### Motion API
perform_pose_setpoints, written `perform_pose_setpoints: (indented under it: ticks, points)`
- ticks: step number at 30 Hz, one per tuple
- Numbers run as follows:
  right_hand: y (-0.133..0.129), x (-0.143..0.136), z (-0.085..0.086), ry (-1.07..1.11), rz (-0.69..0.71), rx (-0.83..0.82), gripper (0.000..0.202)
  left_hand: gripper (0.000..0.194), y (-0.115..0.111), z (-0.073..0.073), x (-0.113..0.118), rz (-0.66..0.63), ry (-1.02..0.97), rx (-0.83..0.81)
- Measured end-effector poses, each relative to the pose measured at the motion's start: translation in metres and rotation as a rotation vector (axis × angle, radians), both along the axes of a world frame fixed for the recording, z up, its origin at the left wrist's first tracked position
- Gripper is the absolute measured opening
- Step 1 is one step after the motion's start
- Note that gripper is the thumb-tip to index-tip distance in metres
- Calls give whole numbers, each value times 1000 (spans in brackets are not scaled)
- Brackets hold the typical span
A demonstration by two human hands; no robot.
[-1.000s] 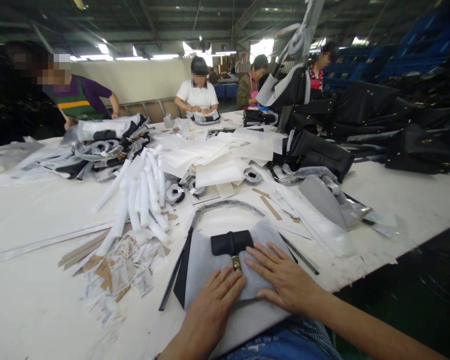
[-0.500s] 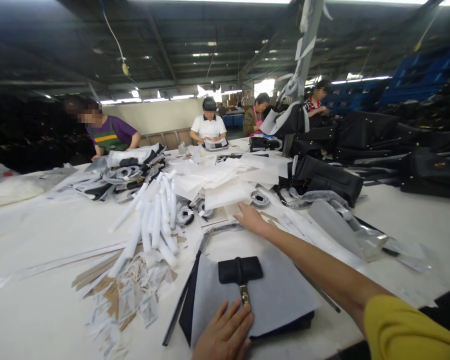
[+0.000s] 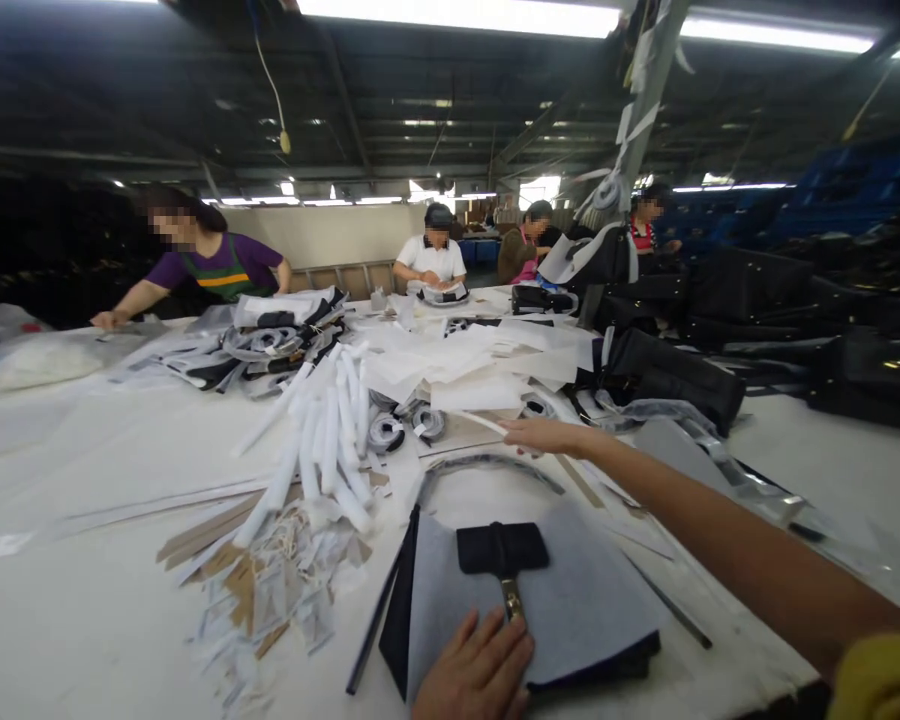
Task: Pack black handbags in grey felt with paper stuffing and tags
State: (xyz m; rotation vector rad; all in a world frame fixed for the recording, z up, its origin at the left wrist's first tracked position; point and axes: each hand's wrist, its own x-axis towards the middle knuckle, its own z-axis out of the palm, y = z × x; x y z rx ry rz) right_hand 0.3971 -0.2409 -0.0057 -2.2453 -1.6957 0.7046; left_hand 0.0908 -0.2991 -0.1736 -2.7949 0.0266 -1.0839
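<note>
A black handbag (image 3: 397,640) lies in front of me, its front covered by a sheet of pale tissue paper (image 3: 592,600). A black strap tab with a gold clasp (image 3: 511,597) rests over the paper, and the wrapped handle (image 3: 487,461) arches behind the bag. My left hand (image 3: 476,665) lies flat on the paper just below the clasp, fingers stretched out. Beyond the handle, my right hand (image 3: 544,435) is closed on the near edge of a white paper sheet (image 3: 472,391) at the stack, and that edge curls up.
White rolled tubes (image 3: 330,430), swing tags (image 3: 292,570) and card strips (image 3: 217,525) lie to the left. Coiled wrapped straps (image 3: 386,432) sit near the papers. Black bags (image 3: 667,375) are piled at right. Several co-workers, one in a white shirt (image 3: 427,262), are around the table.
My right hand has closed on the paper's edge and lifted it slightly. My left hand stays on the bag. The view has shifted; the co-worker at left has stretched an arm out leftward.
</note>
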Motion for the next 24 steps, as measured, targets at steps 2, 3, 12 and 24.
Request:
perform_pose_setpoints:
  ticks: [2,3,12,24]
  points:
    - [-42,2,17,125,112,-78,50,35,-7,12,-4,13,84,-106]
    - [-64,-1,23,187,191,-90,54,36,-11,17,-6,24,131,-156]
    - [-183,-68,-28,-63,474,93,80,42,-24,33,-11,58,279,-422]
    - [-191,-64,-81,-309,632,271,76,39,-27,32,-11,87,281,-369]
